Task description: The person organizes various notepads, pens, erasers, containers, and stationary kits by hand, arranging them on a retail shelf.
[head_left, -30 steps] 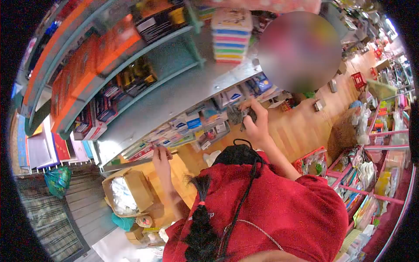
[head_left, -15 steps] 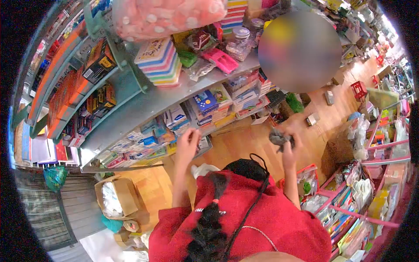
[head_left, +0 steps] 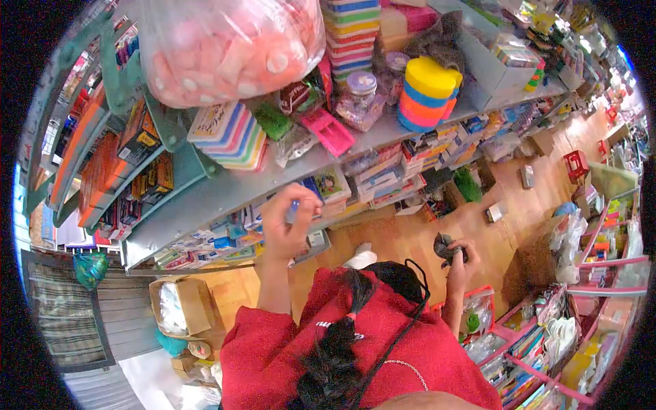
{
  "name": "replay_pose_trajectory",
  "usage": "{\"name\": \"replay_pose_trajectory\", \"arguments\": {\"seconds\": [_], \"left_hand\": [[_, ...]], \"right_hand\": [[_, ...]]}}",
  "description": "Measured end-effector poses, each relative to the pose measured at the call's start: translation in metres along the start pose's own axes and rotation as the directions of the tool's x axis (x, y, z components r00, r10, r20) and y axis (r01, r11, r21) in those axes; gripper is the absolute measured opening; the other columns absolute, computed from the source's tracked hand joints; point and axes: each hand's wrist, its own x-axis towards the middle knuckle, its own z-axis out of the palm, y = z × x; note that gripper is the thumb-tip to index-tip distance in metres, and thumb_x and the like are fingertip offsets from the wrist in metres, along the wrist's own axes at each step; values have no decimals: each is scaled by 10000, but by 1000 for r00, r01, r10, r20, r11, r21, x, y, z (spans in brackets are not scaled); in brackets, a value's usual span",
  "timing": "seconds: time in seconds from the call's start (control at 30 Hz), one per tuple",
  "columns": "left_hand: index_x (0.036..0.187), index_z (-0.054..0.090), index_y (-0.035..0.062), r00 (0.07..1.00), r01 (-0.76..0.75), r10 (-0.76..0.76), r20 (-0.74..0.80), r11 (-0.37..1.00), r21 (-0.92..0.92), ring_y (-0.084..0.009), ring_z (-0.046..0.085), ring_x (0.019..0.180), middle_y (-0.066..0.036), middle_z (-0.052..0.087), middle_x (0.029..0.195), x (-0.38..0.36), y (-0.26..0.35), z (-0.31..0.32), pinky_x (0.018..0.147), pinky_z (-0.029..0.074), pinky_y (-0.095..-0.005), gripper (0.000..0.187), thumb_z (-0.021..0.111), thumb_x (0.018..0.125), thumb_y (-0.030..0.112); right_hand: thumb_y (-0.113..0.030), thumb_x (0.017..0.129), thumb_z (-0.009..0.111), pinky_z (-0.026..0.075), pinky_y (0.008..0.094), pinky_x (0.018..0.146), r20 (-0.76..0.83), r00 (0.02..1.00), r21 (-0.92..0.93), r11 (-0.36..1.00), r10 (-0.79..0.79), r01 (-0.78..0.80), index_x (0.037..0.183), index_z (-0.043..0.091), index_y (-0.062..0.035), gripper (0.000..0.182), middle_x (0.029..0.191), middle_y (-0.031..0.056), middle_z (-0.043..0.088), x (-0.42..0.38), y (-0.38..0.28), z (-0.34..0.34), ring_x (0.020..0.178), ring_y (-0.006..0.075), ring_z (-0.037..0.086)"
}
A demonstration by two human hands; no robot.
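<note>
My left hand is raised beside the front edge of the grey shelf, fingers loosely curled and apart from the thumb. Something blue shows through the gap, and I see nothing firmly gripped there. On the other side, my right hand is closed around a crumpled dark grey cloth, held up over the wooden floor. Nearest my left hand on the shelf top are a striped stack of coloured blocks and a pink plastic item.
A bag of pink pieces, a lidded jar and a yellow, orange and blue stack stand on the shelf. Packaged goods fill the level below. A cardboard box is at lower left; pink-edged racks line the right.
My left hand has risen closer to the shelf edge. My right hand still holds the cloth, slightly lower. The view has shifted, and more of the shelf top now shows.
</note>
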Motion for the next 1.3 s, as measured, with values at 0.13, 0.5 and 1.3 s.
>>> {"name": "replay_pose_trajectory", "arguments": {"seconds": [0.13, 0.5, 1.3], "left_hand": [[773, 544, 2, 996, -51, 51, -80, 999, 1, -129, 533, 620, -61, 570, 703, 38, 5, 3, 590, 419, -241, 110, 522, 863, 62], [944, 614, 57, 944, 15, 267, -192, 547, 837, -316, 576, 937, -133, 615, 1003, 131, -67, 23, 815, 454, -377, 191, 632, 794, 173], [894, 499, 51, 895, 151, 309, -322, 469, 870, -290, 551, 904, -119, 553, 994, 73, -51, 60, 781, 455, -363, 394, 779, 622, 111]], "right_hand": [[30, 735, 411, 371, 217, 493, -3, 995, 88, 991, 99, -99, 684, 545, 4, 145, 704, 54, 493, 52, -12, 19, 567, 117, 473], [39, 701, 394, 370, 250, 633, 292, 933, 122, 975, -212, 183, 669, 493, 13, 108, 705, 63, 488, 158, -7, 58, 674, 141, 467], [-61, 695, 453, 403, 273, 658, 761, 464, 453, 884, -453, 119, 650, 557, -5, 126, 671, 72, 536, 253, 11, 45, 682, 173, 497]]}}
